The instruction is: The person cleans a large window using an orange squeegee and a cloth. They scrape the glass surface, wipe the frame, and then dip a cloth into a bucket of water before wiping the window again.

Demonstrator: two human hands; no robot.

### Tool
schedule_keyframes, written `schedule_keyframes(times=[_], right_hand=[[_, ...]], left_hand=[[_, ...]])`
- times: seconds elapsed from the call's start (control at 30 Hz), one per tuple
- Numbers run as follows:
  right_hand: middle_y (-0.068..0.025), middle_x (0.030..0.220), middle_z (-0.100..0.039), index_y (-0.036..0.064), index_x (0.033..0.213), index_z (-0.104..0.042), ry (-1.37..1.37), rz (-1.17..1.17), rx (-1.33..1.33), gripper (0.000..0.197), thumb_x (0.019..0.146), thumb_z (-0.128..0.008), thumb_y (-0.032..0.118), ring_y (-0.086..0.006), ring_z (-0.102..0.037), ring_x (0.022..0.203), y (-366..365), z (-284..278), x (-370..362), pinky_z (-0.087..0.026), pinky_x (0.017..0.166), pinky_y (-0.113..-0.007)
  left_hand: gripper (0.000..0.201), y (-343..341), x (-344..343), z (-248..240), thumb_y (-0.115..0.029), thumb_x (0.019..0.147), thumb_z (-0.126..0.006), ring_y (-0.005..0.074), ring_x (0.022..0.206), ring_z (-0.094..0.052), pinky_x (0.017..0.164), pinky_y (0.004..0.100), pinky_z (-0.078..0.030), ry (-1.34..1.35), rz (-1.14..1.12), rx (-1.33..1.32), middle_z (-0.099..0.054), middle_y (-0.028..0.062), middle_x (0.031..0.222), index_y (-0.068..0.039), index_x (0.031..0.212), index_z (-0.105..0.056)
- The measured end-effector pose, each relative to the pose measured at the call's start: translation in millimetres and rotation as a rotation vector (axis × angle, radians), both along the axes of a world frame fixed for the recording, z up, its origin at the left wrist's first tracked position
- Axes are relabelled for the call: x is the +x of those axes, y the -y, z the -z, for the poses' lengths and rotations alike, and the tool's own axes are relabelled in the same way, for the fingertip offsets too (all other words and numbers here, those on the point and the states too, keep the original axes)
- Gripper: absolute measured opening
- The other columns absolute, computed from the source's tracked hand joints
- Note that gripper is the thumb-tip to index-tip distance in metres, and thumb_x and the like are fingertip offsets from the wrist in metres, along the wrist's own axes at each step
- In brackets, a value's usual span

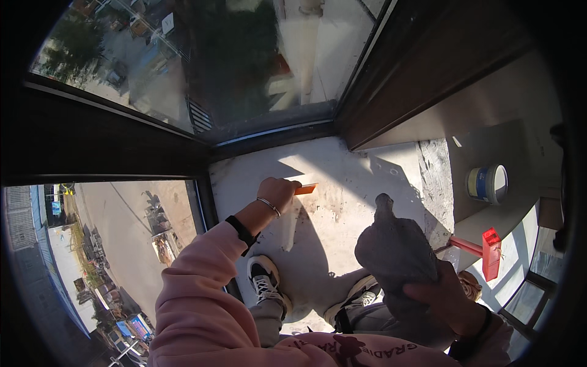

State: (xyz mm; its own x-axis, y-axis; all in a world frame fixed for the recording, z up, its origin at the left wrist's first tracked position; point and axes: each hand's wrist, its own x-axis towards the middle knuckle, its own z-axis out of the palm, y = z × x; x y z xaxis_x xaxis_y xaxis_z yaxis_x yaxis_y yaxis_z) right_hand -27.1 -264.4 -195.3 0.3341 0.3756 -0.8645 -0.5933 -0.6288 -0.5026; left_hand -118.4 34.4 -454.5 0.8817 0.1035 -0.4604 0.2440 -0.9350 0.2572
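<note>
Two hands, well apart, both full.

Left hand: shut tight on a small orange scraper. Reaching far out over the white ledge, with the wrist bent down. Scraper right at the ledge, tip sticking out past the fingers to the right. Held low and flat like that, most likely to keep its edge pressed on the dirty top. Hard to tell if touching or just above.

Right hand: closed round a grey cloth. Cloth bunched up into a fat lump, one end poking up. Kept close to the body, near the knees, away from the scraper. Probably held ready there, out of the way of the other hand.

Silver bracelet and a black band on the left wrist, pink sleeve pushed back a bit, maybe to stay clean.

Two shoes planted on the ledge, toes pointing at the glass. Crouched down low, it seems, to get near the work.

Off to the right, a white and blue tub lying on its side on a grey shelf. Near it, a red tool with a long handle, lying down. Both set aside, but within reach of the right hand.

Big window up front and one more at the left, with a street and cars far below.
</note>
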Motion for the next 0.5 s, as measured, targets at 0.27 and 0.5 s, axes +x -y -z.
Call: schedule_keyframes(times=[0.27,0.5], right_hand=[[-0.018,0.111,-0.055,0.0003,0.101,-0.064,1.29,-0.949,0.534,0.039,0.072,-0.07,0.026,-0.0319,-0.054,0.102,-206.2,130.8,2.2,-0.047,0.087,-0.041],[-0.0093,0.112,-0.056,0.0095,0.105,-0.064,1.347,-1.414,0.319,0.037,0.07,-0.067,0.018,-0.0296,-0.054,0.098,-395.3,293.8,-66.2,-0.052,0.077,-0.039]], left_hand=[[0.035,25.5,-109.3,-12.8,-0.017,0.081,-0.057,0.028,0.07,-0.065,0.066,0.0409,-0.052,-0.211,-0.242,-0.165,-0.067,0.0077,0.077,-0.022,0.115,-0.063],[0.035,41.1,-127.1,-7.2,-0.017,0.08,-0.057,0.0286,0.065,-0.064,0.061,0.0412,-0.051,0.056,-0.348,-0.325,-0.066,0.0069,0.072,-0.024,0.113,-0.064]])
